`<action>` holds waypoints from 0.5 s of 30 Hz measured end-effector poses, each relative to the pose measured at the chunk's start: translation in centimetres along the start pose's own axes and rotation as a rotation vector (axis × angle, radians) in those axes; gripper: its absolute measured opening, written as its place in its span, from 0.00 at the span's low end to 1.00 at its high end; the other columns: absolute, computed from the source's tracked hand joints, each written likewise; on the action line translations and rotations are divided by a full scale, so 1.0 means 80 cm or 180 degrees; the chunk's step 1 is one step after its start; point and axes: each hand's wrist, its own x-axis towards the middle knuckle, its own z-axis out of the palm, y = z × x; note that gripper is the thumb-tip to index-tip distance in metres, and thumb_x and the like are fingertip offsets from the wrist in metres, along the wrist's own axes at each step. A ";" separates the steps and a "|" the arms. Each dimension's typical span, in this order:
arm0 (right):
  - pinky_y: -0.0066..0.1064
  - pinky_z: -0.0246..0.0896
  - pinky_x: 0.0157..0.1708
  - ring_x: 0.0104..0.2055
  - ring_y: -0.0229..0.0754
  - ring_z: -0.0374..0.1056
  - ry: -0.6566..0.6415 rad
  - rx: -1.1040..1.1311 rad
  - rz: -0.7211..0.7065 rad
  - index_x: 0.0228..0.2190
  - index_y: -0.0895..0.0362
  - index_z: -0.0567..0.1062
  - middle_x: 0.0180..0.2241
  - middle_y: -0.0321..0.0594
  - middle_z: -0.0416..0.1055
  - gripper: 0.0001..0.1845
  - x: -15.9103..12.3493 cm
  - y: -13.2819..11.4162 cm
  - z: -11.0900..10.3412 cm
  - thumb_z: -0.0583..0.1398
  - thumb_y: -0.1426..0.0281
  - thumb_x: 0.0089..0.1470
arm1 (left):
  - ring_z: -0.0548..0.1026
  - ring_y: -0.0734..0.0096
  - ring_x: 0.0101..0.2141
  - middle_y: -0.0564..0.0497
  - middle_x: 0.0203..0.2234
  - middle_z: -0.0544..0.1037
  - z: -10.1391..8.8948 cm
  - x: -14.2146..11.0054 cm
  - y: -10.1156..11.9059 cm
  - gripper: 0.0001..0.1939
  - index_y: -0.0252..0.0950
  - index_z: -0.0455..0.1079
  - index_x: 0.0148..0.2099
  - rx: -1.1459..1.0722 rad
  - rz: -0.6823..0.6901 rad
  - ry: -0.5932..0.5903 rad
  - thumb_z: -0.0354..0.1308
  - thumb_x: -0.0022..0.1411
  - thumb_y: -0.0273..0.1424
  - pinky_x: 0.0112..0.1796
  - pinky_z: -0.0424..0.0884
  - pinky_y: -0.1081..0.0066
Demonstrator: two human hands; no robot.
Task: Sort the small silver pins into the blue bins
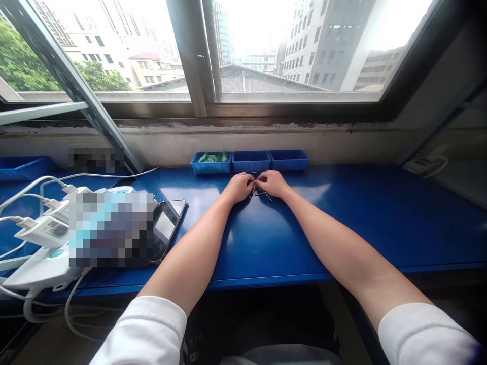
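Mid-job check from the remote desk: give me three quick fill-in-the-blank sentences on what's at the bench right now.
The left hand and right hand hold a small wire piece over the bench, which is coloured ____.
Green items lie in the ____ of the three trays.
The phone lies nearer the ____ hand.

Missing words, in order: blue, leftmost, left.
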 end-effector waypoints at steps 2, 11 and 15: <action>0.29 0.61 0.38 0.39 0.42 0.70 0.0022 0.0070 -0.0021 0.31 0.55 0.79 0.36 0.39 0.77 0.12 0.000 0.001 0.001 0.59 0.61 0.51 | 0.74 0.66 0.37 0.47 0.36 0.77 -0.001 0.000 0.001 0.13 0.35 0.76 0.40 -0.0022 0.0018 -0.0006 0.50 0.61 0.30 0.41 0.70 0.70; 0.28 0.62 0.34 0.34 0.40 0.71 0.0064 0.0503 0.0153 0.28 0.56 0.78 0.31 0.39 0.77 0.10 -0.001 0.001 -0.001 0.63 0.62 0.47 | 0.75 0.66 0.37 0.47 0.36 0.78 -0.002 0.000 0.002 0.13 0.35 0.76 0.40 -0.0122 0.0019 0.0018 0.50 0.60 0.28 0.42 0.70 0.70; 0.28 0.63 0.33 0.33 0.40 0.72 0.0068 0.0620 0.0210 0.28 0.56 0.79 0.30 0.38 0.77 0.07 -0.001 0.001 -0.003 0.63 0.66 0.46 | 0.75 0.66 0.38 0.49 0.37 0.78 -0.002 0.000 0.003 0.13 0.37 0.76 0.40 -0.0150 -0.0040 0.0017 0.50 0.59 0.26 0.43 0.70 0.71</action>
